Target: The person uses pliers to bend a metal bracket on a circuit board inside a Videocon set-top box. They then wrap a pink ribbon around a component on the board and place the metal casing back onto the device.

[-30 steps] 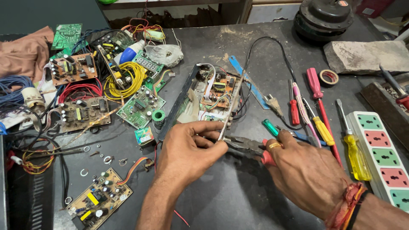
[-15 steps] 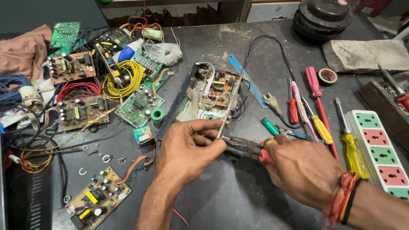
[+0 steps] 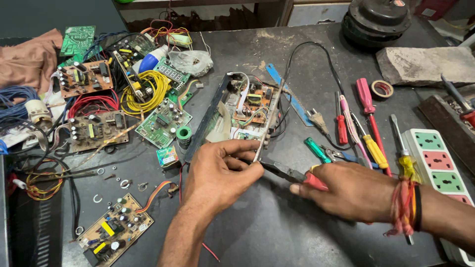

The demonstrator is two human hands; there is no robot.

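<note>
My left hand [image 3: 220,175] rests on the dark table, fingers pinched at the near edge of an open metal chassis [image 3: 208,118] that holds a brown circuit board [image 3: 252,106] with wires. My right hand [image 3: 354,190] grips red-handled pliers [image 3: 292,174], their black jaws pointing left to meet my left fingertips at the chassis's front corner. What the jaws pinch is hidden by my fingers. A black cable [image 3: 316,54] loops from the chassis towards a plug [image 3: 316,118].
Screwdrivers with red, yellow and green handles [image 3: 368,123] lie to the right, beside a white power strip [image 3: 440,163]. Several loose circuit boards [image 3: 94,128], a yellow wire coil [image 3: 148,91] and washers crowd the left. A stone block [image 3: 425,64] and a round motor [image 3: 378,20] sit at the back right.
My right hand has drawn slightly back to the right with the pliers. My left hand stays pinched at the chassis corner.
</note>
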